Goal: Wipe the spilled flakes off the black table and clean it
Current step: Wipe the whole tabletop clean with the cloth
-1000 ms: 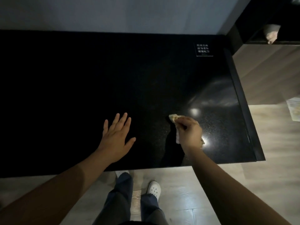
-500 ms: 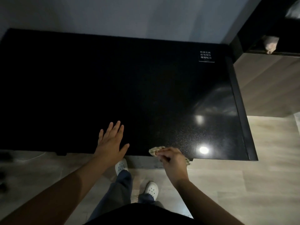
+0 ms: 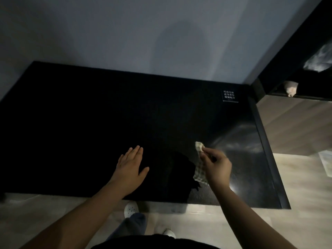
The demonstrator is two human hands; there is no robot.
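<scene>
Head view. The table [image 3: 107,123] fills the middle of the frame: a flat, glossy black rectangular slab, finely speckled where light glares at right. No flakes can be made out on it.

The left hand [image 3: 132,168] lies flat at lower centre, fingers straight and close together, thumb spread. The right hand [image 3: 217,168], right of centre, pinches a soft checked cloth [image 3: 199,172] in curled fingers. Whether the cloth touches the surface cannot be told.

Hazards, as judged:
- A pinched cloth gives a narrow contact patch and may skip flakes.
- The dark, speckled finish may hide residue.
- Strokes toward the lower edge may drop flakes onto the pale wood-grain floor [image 3: 296,186].
</scene>
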